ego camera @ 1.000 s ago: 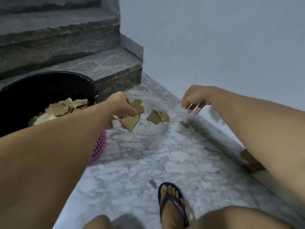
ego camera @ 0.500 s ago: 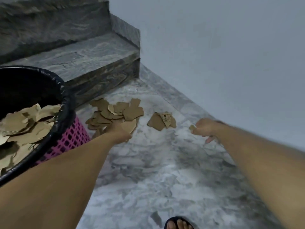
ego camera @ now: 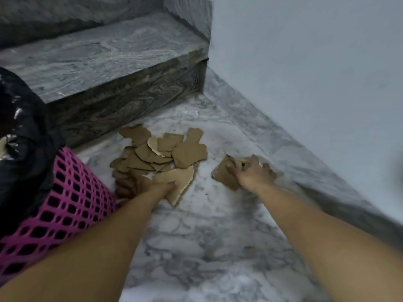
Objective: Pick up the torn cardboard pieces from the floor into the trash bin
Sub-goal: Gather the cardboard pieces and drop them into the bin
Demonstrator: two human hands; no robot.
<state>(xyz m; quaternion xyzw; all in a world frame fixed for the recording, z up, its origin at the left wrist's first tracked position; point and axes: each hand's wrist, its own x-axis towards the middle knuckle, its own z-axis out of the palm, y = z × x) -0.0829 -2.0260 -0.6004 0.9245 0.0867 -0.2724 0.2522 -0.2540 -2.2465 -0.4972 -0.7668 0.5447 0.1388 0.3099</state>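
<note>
While you're crouched over the marble floor, your left hand is curled down on the near edge of the big cardboard pile, fingers closed over a few scraps. That pile sits just right of the pink trash bin (black liner bunched over its rim). Farther right of the bin, your right hand presses on a smaller cardboard stack, thumb on top, fingers spread; whether it's actually gripping, can't tell.
</note>
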